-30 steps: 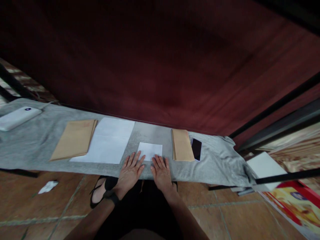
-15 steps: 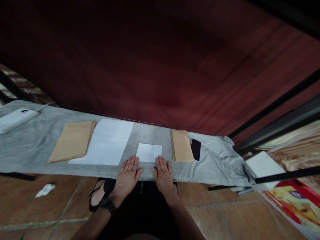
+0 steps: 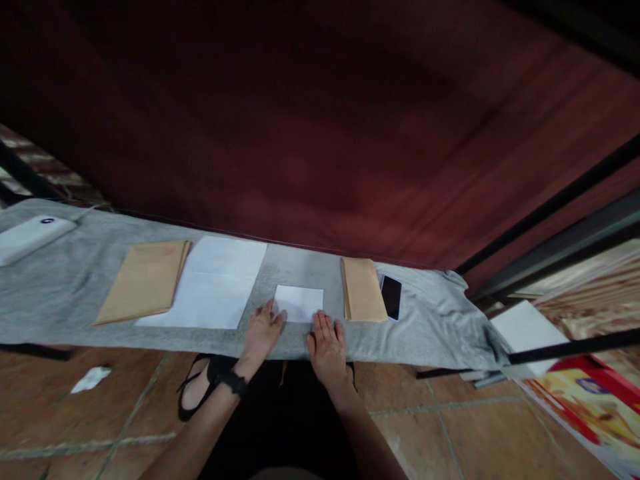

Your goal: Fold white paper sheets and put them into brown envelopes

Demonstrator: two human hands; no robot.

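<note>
Small paper [image 3: 300,301] lies flat just ahead of the fingers. Left hand [image 3: 263,331]: fingers bent at its near-left corner; can't tell if they pinch it. Right hand [image 3: 327,345]: fingers straight, relaxed and ungripped, tips at near-right corner. Further out, left: large white sheet [image 3: 225,283], partly under brown paper stack [image 3: 145,280]. Right: narrower brown stack [image 3: 364,290], then phone [image 3: 391,297]. All on grey cloth [image 3: 430,320].

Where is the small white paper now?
In the head view, the small white paper lies on the grey cloth by the left hand and right hand, between the large white sheet on its left and brown stack on its right.
</note>
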